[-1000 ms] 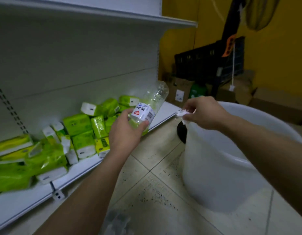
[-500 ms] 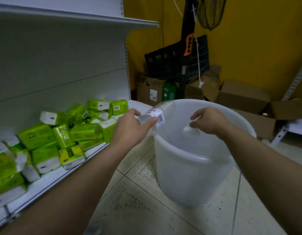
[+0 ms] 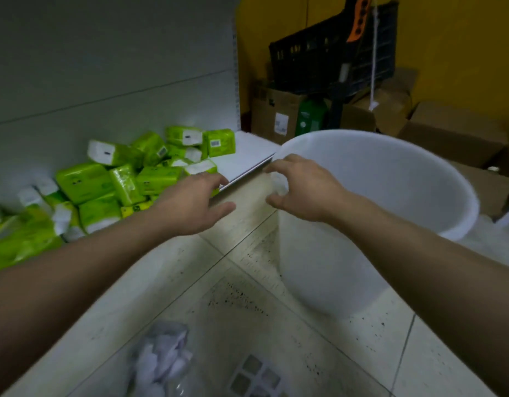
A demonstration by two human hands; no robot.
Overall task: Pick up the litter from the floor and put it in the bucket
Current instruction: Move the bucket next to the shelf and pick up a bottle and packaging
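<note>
The white plastic bucket (image 3: 319,267) stands on the tiled floor at the right, and what lies inside it is hidden. My left hand (image 3: 196,202) hovers left of its rim, fingers apart, holding nothing. My right hand (image 3: 302,187) is at the bucket's left rim with fingers and thumb curled apart. Only a pale blur of the rim shows between them. A crumpled white wad of paper in clear plastic (image 3: 164,359) lies on the floor at the bottom. Beside it lies a clear plastic tray piece (image 3: 256,376). No bottle is in sight.
A white store shelf (image 3: 244,159) at the left holds several green tissue packs (image 3: 127,179). Cardboard boxes (image 3: 276,116), a black crate (image 3: 327,53) and a green bottle (image 3: 310,114) stand against the yellow wall behind the bucket.
The bottle has left my left hand and the white scrap has left my right; both hands are now empty. The view has tilted down, showing litter on the floor.
</note>
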